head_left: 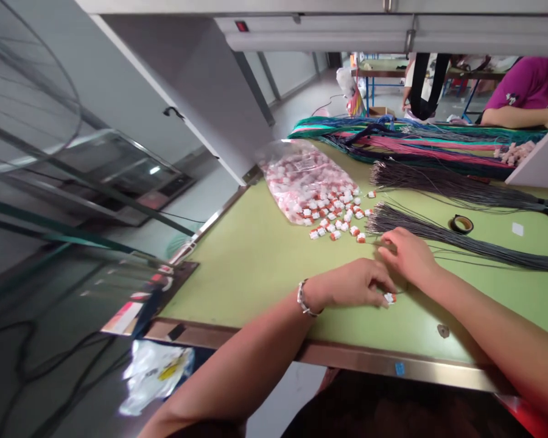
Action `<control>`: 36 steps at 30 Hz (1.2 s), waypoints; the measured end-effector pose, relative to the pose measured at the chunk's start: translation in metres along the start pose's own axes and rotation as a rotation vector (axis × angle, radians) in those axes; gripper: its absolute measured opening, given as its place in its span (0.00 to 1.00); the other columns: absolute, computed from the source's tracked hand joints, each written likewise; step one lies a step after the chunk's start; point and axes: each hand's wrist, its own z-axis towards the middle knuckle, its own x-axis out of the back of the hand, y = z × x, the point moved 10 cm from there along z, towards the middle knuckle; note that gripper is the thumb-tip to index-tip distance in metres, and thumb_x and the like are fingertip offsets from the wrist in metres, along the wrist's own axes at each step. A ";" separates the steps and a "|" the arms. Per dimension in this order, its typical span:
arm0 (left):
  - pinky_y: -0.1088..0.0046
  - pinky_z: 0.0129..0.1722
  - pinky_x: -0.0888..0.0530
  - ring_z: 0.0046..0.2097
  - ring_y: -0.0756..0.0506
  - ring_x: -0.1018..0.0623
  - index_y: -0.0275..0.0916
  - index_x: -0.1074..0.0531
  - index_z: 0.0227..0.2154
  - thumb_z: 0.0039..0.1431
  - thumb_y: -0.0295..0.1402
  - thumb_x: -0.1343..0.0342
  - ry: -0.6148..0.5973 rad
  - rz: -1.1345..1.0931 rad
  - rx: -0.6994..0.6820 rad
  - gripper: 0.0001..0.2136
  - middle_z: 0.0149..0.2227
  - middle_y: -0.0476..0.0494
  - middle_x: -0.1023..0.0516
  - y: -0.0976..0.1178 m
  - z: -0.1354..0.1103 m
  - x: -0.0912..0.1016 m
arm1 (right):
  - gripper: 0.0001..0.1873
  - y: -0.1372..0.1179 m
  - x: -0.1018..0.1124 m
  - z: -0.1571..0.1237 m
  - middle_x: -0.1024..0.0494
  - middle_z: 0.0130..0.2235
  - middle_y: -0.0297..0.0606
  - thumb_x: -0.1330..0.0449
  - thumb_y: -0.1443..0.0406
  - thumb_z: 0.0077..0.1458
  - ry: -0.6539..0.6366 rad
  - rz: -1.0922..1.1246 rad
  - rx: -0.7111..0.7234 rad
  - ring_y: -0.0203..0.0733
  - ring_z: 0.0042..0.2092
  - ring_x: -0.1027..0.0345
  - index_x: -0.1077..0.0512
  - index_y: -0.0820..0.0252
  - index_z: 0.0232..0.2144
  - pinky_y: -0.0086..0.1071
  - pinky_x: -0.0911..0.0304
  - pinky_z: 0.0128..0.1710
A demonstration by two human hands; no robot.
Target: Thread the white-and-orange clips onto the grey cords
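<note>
Pinching a small white-and-red connector (389, 297) between its fingertips, the left hand (347, 283) rests on the green bench (256, 261), a little in from the near edge and toward its right half. The fingers are curled tight round the piece and the wrist, with its metal wristband (304, 299), lies flat, which probably steadies so small a part. Just beyond it, and touching it, the right hand (408, 255) lies palm down over the near ends of a bundle of dark wires (461, 240) that runs off toward the right edge. Its fingers are drawn together and bent; whether they grip a single strand cannot be told.

Farther in, loose connectors (340, 219) lie scattered at the open mouth of a clear bag (301, 176) full of the same pieces, likely spilled there to be within reach. A second dark bundle (438, 185) lies behind the first, with a roll of tape (462, 224) between them. Along the far edge stretch coloured wires (415, 143), and another person's arm (516, 115) rests at the far right corner.
</note>
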 end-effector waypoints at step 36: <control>0.72 0.44 0.27 0.34 0.51 0.22 0.30 0.22 0.33 0.49 0.26 0.38 0.543 -1.023 0.201 0.07 0.33 0.40 0.19 -0.070 -0.002 0.044 | 0.10 0.023 -0.012 -0.012 0.37 0.20 0.30 0.44 0.60 0.47 0.054 0.842 -0.230 0.32 0.25 0.48 0.31 0.61 0.21 0.28 0.49 0.24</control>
